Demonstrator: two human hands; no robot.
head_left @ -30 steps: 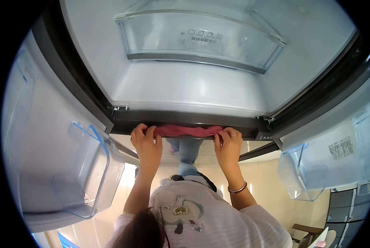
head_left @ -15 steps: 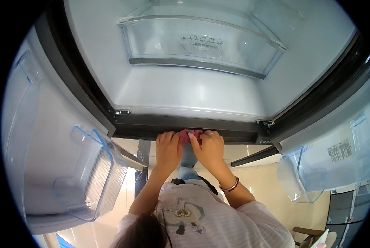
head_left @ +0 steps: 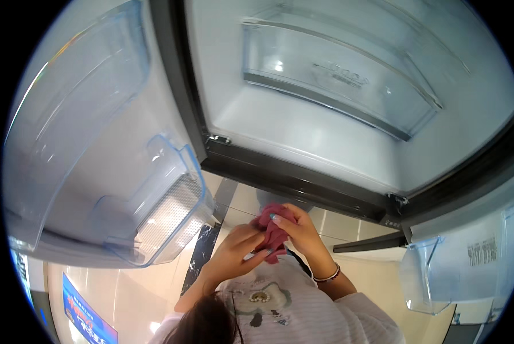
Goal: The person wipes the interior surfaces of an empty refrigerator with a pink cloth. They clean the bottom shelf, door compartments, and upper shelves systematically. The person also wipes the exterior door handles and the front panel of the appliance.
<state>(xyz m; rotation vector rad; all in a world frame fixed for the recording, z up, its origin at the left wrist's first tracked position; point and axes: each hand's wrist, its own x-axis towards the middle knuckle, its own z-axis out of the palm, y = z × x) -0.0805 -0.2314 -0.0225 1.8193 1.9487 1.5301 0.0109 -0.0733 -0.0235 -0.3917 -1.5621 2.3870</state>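
Note:
Bunched up between both hands is a dark pink cloth (head_left: pixel 276 232), held in front of my chest. My left hand (head_left: pixel 238 249) grips its lower left side, the thumb lying along it. On the upper right, my right hand (head_left: pixel 300 228) closes round the cloth with the thumb on top. Beyond the hands stands an open fridge (head_left: pixel 308 123), its dark front edge (head_left: pixel 303 179) a short way from the cloth. A clear drawer (head_left: pixel 337 71) sits inside above the white floor of the compartment.
The left fridge door (head_left: pixel 90 195) stands wide open with a clear bin (head_left: pixel 171 212) near my left arm. At right, the other door (head_left: pixel 469 229) is open too, carrying a clear bin (head_left: pixel 426 275). A bright screen (head_left: pixel 88 309) shows at lower left over pale floor tiles.
Both hands have come off the fridge's front edge and drawn back toward my chest with the cloth, which is now bunched between them. The view has turned left.

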